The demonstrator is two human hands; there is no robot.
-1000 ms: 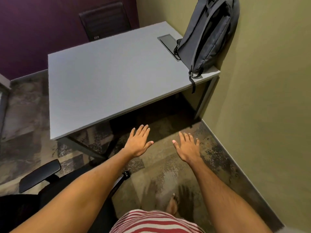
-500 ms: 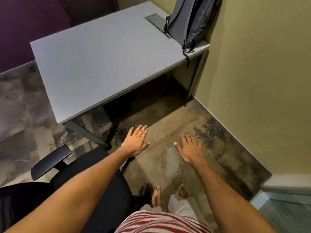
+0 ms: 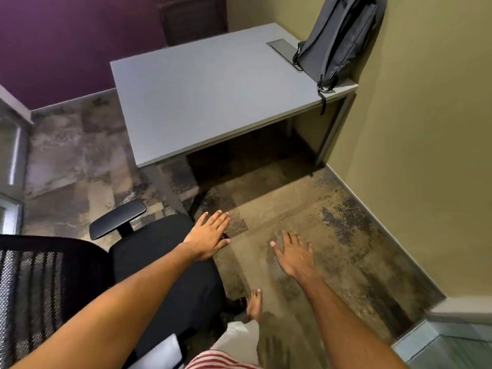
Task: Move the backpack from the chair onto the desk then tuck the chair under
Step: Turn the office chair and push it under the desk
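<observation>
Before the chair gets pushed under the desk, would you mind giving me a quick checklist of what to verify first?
1. Backpack on the desk, off the chair: ok; it leans on the wall at the desk's far right corner.
2. Chair seat holds nothing: ok.
3. Floor under the desk free: ok as far as visible; the back is in shadow.
4. Left hand gripping the chair: not ok; it is open, flat over the seat's front edge.
5. Right hand free: ok, open over the carpet.
6. Chair wheels aligned: cannot tell.
</observation>
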